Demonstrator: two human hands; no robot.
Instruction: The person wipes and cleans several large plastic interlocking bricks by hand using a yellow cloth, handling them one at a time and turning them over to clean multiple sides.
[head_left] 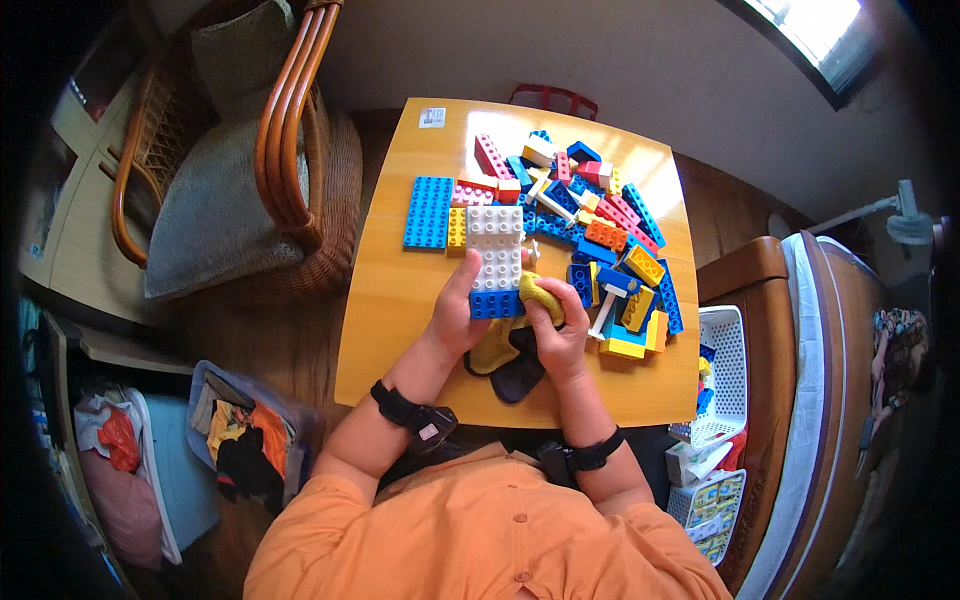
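Note:
My left hand [456, 310] grips a built block of toy bricks, with white bricks [495, 250] above and a blue brick [494, 305] at the near end. My right hand [562, 330] pinches a yellow cloth [541, 293] against the block's right side. The cloth's dark part [518, 372] hangs down over the table. Just beyond the block, a flat blue studded plate [428, 212] and a yellow brick [457, 228] lie at its left. To the right is a pile of loose bricks, among them an orange brick [606, 235] and a yellow brick [645, 265].
The wooden table [400, 350] stands before me. A wicker chair [230, 200] is at the left, with a bin of clothes [205, 375] below it. At the right are a white basket [738, 370] with a few bricks in it and a wooden bed edge [765, 400].

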